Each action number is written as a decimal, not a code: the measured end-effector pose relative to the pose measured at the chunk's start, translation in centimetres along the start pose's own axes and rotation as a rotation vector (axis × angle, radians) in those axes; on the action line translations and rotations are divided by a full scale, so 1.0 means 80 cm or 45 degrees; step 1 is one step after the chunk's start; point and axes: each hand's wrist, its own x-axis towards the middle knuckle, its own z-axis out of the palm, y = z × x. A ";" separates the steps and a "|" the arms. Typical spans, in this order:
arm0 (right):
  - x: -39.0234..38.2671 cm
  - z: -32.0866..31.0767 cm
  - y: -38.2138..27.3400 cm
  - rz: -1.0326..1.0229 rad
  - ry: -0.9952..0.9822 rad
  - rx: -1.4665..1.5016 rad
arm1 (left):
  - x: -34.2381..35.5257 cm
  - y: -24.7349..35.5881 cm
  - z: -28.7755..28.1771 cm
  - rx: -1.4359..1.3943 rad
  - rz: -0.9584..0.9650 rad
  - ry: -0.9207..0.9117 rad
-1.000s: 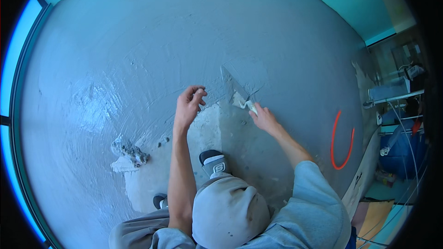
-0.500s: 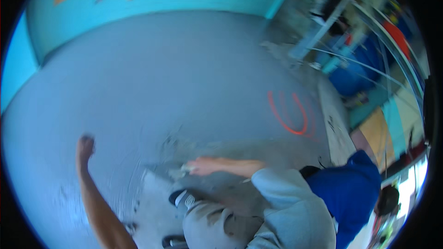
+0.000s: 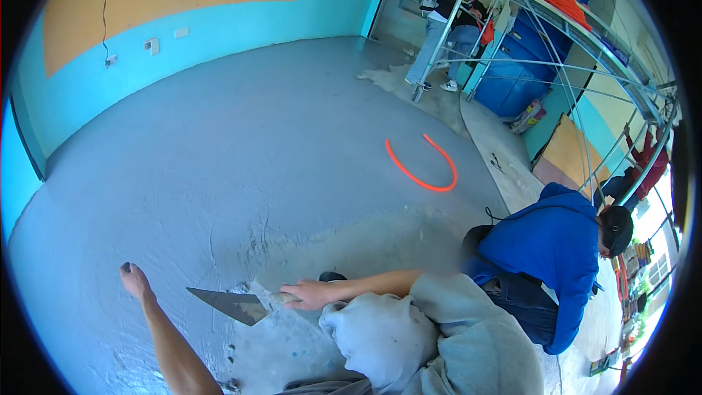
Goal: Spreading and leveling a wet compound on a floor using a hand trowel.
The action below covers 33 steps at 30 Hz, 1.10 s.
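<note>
My right hand (image 3: pixel 311 295) is wrapped round the handle of a pointed trowel (image 3: pixel 227 305). The trowel's flat triangular blade points left, low over or touching the grey floor (image 3: pixel 241 132); which of the two I cannot tell. Out to the left, my left hand (image 3: pixel 136 282) is held up in a fist, with something small and dark showing at its top. What that is I cannot make out. Under and around the blade the floor is patchy and rough, with small crumbs, while farther off it looks smooth.
A person in a blue hoodie (image 3: pixel 541 230) crouches close on my right. A bright orange U-shaped strip (image 3: pixel 439 189) lies ahead. Metal scaffolding (image 3: pixel 578 66) stands at the far right, with people behind it and another person (image 3: pixel 647 168) beside it. A turquoise wall (image 3: pixel 241 25) bounds the far side.
The view has swung and sharpened. The trowel blade, blurred before, now shows plainly, pointing left from my right hand. My left hand appears lower in the picture, still closed.
</note>
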 end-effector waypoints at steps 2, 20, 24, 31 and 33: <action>0.019 0.037 0.023 0.083 -0.106 0.055 | -0.002 0.005 -0.009 0.034 0.005 -0.020; -0.037 0.042 0.021 0.585 -0.242 1.040 | -0.043 0.083 -0.008 -0.133 -0.028 -0.012; -0.036 0.054 0.034 0.300 -0.005 1.040 | -0.034 0.085 -0.025 -0.012 -0.212 0.050; -0.025 0.038 0.020 0.655 -0.314 1.402 | -0.019 0.056 -0.037 0.033 -0.166 0.093; -0.022 0.040 0.046 0.608 -0.180 1.382 | -0.008 0.044 -0.041 -0.020 -0.149 0.133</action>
